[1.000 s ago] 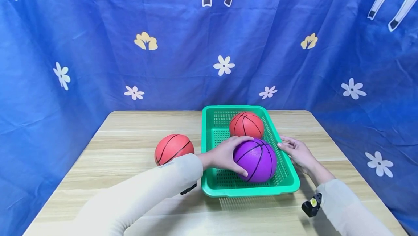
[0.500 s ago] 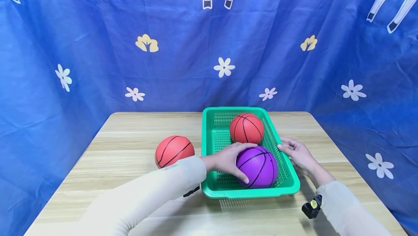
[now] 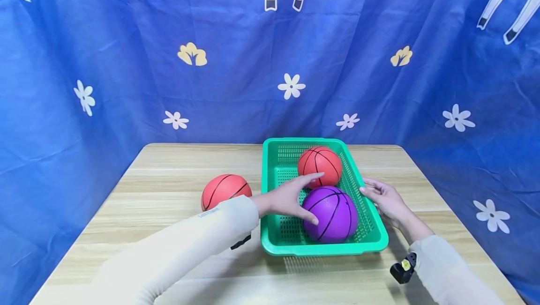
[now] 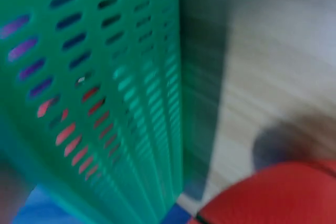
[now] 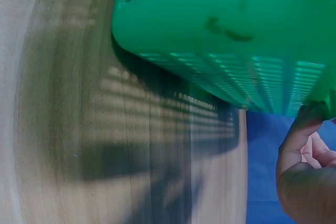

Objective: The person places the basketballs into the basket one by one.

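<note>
A purple toy basketball sits in the near half of a green plastic basket. Just to its left, my left hand hovers over the basket, thumb and fingers spread apart beside the ball. Behind the purple ball lies a red toy basketball, also in the basket. With the thumb at its right rim and fingers below, my right hand grips the basket. The right wrist view has that hand at the basket's edge. Through the slots of the basket wall, the left wrist view catches purple and red.
Left of the basket, a second red basketball rests on the wooden table, partly hidden by the left sleeve. A blue printed curtain surrounds the table's back and sides.
My left hand lowered the purple ball into the basket, then spread its fingers and drew back a little to the left. The right hand stays at the basket's rim.
</note>
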Tool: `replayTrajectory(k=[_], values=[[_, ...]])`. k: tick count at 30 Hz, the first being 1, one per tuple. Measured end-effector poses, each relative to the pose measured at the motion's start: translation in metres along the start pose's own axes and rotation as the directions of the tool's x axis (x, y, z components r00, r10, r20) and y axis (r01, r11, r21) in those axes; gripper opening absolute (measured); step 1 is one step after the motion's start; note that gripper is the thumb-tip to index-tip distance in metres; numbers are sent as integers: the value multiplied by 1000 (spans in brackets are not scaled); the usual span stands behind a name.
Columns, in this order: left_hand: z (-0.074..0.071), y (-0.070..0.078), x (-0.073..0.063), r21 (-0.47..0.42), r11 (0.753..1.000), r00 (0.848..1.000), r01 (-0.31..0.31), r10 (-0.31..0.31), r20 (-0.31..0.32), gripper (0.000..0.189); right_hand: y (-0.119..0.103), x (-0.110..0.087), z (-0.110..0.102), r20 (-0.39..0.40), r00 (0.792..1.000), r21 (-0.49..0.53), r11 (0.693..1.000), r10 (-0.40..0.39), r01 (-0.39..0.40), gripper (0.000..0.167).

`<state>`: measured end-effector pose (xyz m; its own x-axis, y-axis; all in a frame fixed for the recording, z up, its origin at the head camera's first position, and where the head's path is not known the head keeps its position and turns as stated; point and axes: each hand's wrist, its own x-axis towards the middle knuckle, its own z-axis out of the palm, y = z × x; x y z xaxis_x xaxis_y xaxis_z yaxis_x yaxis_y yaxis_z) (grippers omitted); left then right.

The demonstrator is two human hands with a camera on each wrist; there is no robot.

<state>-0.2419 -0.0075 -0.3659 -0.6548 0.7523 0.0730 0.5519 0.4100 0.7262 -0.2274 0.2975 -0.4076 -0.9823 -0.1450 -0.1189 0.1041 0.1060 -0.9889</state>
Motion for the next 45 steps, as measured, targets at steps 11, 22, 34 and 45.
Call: replayTrajectory(k=[11, 22, 34, 45], values=[[-40, -1, -22, -23, 999, 976, -41, 35, -216, 91, -1, -3, 0, 2, 1000, -36, 999, 18, -18, 66], [-77, -9, -53, 32, 998, 902, -63, 71, -425, 74, -3, -3, 0, -4, 1000, -28, 999, 20, -21, 66], [-101, -26, -91, 37, 999, 843, -28, 44, -536, 69, -1, -2, 1, -1, 1000, -21, 1000, 23, -23, 65], [-107, -53, -125, 36, 999, 813, 36, -8, -582, 68, -1, -1, 0, 9, 1000, -20, 1000, 21, -21, 66]])
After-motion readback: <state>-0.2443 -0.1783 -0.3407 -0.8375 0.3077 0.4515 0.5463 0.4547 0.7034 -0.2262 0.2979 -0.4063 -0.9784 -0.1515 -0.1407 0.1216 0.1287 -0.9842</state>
